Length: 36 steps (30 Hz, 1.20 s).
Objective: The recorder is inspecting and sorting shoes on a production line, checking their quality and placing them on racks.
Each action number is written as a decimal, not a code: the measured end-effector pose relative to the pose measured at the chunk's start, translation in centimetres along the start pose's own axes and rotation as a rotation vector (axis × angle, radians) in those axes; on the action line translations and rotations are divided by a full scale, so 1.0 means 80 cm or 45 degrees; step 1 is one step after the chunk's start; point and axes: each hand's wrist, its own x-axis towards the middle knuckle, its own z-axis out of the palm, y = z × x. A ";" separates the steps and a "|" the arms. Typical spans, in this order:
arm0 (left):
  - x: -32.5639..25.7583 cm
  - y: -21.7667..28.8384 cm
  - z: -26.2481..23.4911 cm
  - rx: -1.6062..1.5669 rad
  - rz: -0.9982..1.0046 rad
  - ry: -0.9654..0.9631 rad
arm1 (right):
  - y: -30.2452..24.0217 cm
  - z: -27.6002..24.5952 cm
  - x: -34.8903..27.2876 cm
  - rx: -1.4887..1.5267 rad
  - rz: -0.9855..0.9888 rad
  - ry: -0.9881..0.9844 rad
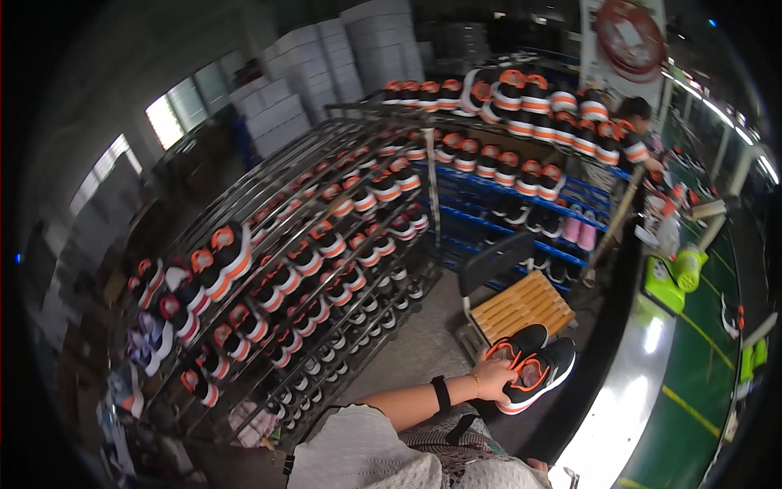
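My left hand (494,380) is closed on the heel ends of a pair of sneakers (555,359), held side by side with their toes pointing away to the right. They are black with orange lining and trim and white soles. A dark band and a thin bracelet circle my left wrist. Beneath the shoes stands a chair with a slatted wooden seat (523,306) and a dark backrest. Of my right hand (538,464) only a small bit shows at the lower edge, close to my body; its fingers are hidden.
On the left, a metal shoe rack (326,244) holds rows of sneakers; a blue rack (505,208) with more stands behind. A green conveyor belt (684,399) with a metal edge (623,407) runs along the right, bearing a lime-green container (664,284). Another person (634,122) works farther back.
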 end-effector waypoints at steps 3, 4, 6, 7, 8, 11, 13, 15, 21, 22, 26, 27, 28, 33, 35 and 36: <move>-0.070 -0.067 -0.025 -0.068 -0.286 0.185 | -0.015 0.026 0.056 -0.044 -0.203 -0.142; -0.096 -0.089 -0.040 -0.129 -0.379 0.130 | -0.033 0.034 0.074 0.037 -0.110 -0.257; -0.153 -0.136 -0.052 -0.137 -0.523 0.232 | -0.076 0.054 0.108 0.178 0.095 -0.494; -0.184 -0.157 -0.056 -0.123 -0.585 0.265 | -0.107 0.069 0.124 0.154 0.062 -0.549; -0.217 -0.175 -0.059 -0.144 -0.646 0.291 | -0.141 0.088 0.140 0.067 -0.141 -0.477; -0.298 -0.213 -0.089 -0.229 -0.814 0.358 | -0.183 0.147 0.181 -0.073 -0.385 -0.489; -0.364 -0.218 -0.108 -0.208 -0.971 0.195 | -0.216 0.193 0.202 -0.034 -0.404 -0.932; -0.418 -0.222 -0.108 -0.200 -1.047 0.234 | -0.178 0.255 0.251 0.048 -0.464 -1.262; -0.593 -0.174 -0.069 -0.328 -1.522 0.584 | -0.328 0.298 0.281 -0.428 -0.785 -1.701; -0.614 -0.155 -0.062 -0.289 -1.714 0.581 | -0.359 0.300 0.276 -0.443 -0.823 -1.733; -0.673 -0.090 -0.050 -0.398 -2.411 0.659 | -0.444 0.310 0.250 -0.538 -0.975 -1.662; -0.684 -0.082 -0.051 -0.463 -2.589 0.642 | -0.455 0.316 0.245 -0.535 -0.981 -1.671; -0.698 -0.081 -0.037 -0.380 -2.657 0.790 | -0.463 0.321 0.242 -0.517 -1.192 -1.600; -0.752 -0.139 -0.017 0.041 -3.007 0.719 | -0.439 0.356 0.259 -0.517 -1.349 -1.579; -0.779 -0.183 -0.014 0.027 -3.071 0.681 | -0.442 0.352 0.258 -0.572 -1.272 -1.539; -0.796 -0.208 -0.001 0.111 -3.072 0.648 | -0.445 0.349 0.257 -0.561 -1.265 -1.519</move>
